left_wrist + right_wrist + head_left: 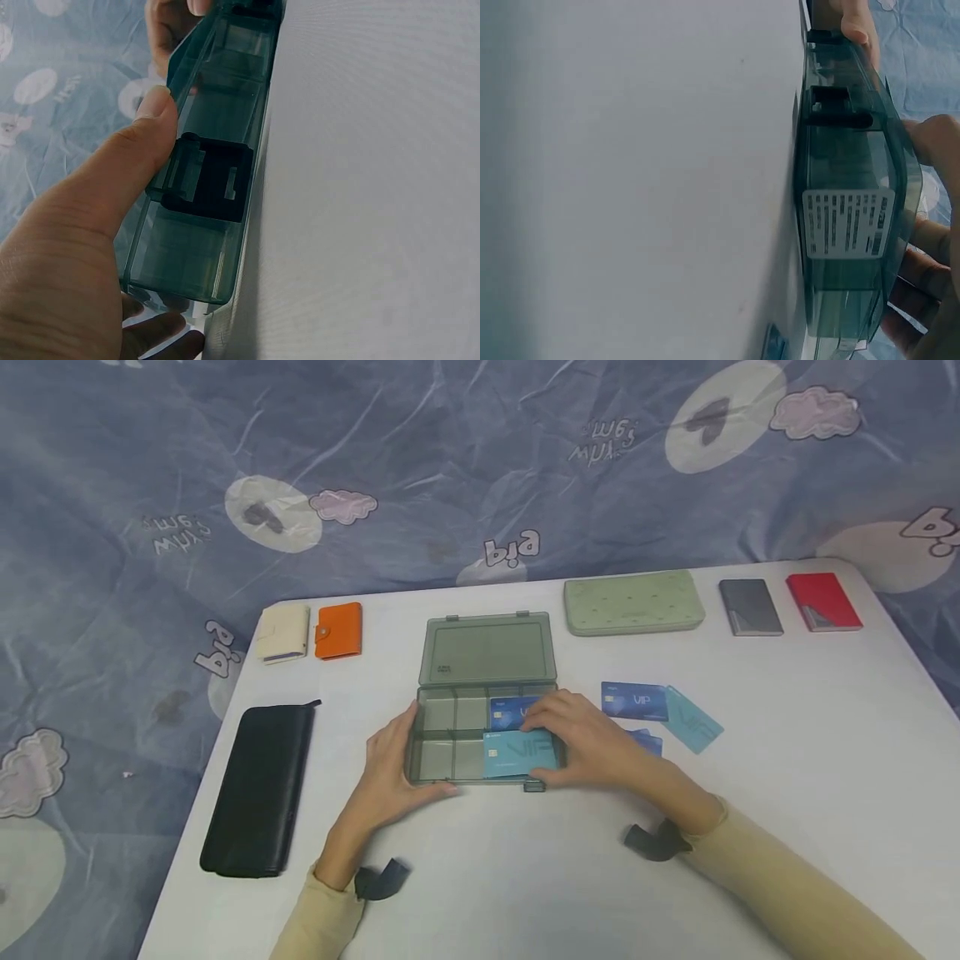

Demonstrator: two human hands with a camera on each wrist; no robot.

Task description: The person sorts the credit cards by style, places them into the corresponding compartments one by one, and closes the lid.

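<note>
A translucent green divided box (pixel 435 760) stands on the table, its lid (pixel 487 647) swung back away from me. My left hand (pixel 390 772) grips the left end, thumb along the front wall and fingers at the side. The left wrist view shows that thumb near a dark latch (pixel 214 180). A teal VIP card (pixel 517 753) lies over the front right compartments, pinched by my right hand (pixel 588 739) between thumb and fingers. Behind it, a blue card (pixel 506 713) is in the back right compartments, partly covered by my fingers. In the right wrist view, a white label (pixel 847 223) marks the box wall.
Right of the box lie a blue VIP card (pixel 633 701), a teal card (pixel 692 720) and more blue cards (pixel 647 742). Around them are a black wallet (pixel 258 789), cream (pixel 283 632) and orange (pixel 339 630) holders, a green case (pixel 633 602), grey (pixel 751 607) and red (pixel 823 602) booklets.
</note>
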